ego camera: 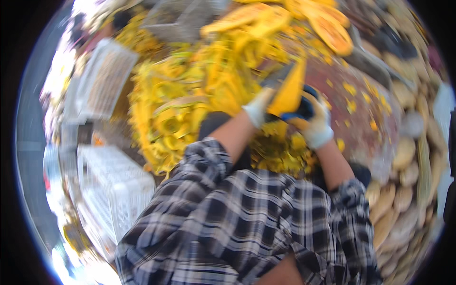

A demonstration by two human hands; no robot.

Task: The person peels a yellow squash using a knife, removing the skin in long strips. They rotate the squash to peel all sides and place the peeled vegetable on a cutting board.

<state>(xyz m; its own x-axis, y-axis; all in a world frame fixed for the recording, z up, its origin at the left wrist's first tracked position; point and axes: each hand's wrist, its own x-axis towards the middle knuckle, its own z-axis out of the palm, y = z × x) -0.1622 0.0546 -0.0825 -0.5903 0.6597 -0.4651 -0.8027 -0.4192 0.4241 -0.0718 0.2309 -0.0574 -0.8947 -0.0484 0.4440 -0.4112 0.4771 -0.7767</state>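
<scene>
A peeled orange squash piece [289, 93], probably pumpkin, stands tilted between my hands. My left hand [263, 103], in a pale work glove, presses against its left side. Beside those fingers is a flat grey shape [279, 76]; blur hides whether it is a blade or part of the glove. On the right, my right hand [315, 119], also gloved, curls around a dark blue object [302, 107] against the squash. What that object is, I cannot tell. A large heap of yellow peel strips [178, 110] lies to the left, and small peel scraps [281, 156] lie below my hands.
Cut squash halves [329, 30] lie at the far side. A reddish work surface [342, 103] with scattered scraps stretches right. Many whole tan squashes [402, 153] are piled beyond it. White plastic crates [115, 185] stand at left, with a grey crate [174, 21] at the back.
</scene>
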